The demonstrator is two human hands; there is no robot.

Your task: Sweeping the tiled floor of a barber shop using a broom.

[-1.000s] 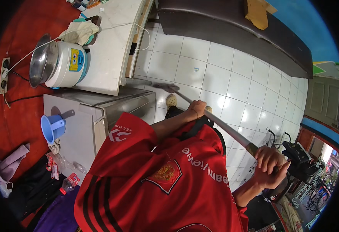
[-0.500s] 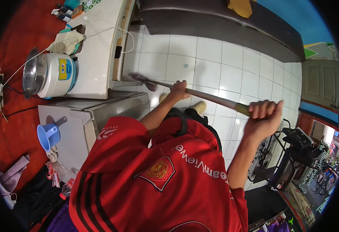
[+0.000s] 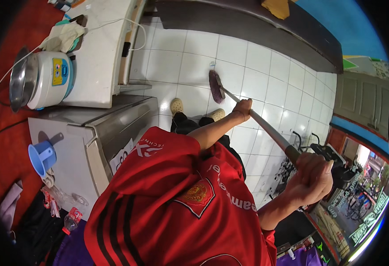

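Note:
A long-handled mop [image 3: 270, 128] slants across the front of me, its fuzzy purple-brown head [image 3: 214, 87] resting on the white tiles just ahead of my feet. Partway down the pole, my left hand [image 3: 243, 109] is closed around it. My right hand [image 3: 310, 179] grips the upper end, out to my right, with the fingers wrapped over the dark end section. Beside the mop head, a small pale mark [image 3: 212, 64] shows on a tile. My beige clogs [image 3: 176, 106] stand on the floor close behind the head.
To the left stand a counter [image 3: 97, 57] with a rice cooker [image 3: 55, 80] and a small fridge [image 3: 66, 142] bearing a blue dipper [image 3: 43, 158]. A dark bench [image 3: 247, 33] lines the far side. At right are a black metal-framed object [image 3: 323, 153] and a doorway.
The mop head has swung right, from beside the counter's base to the open tiles before my feet. Both hands have shifted right, still gripping the pole, and my view has turned slightly.

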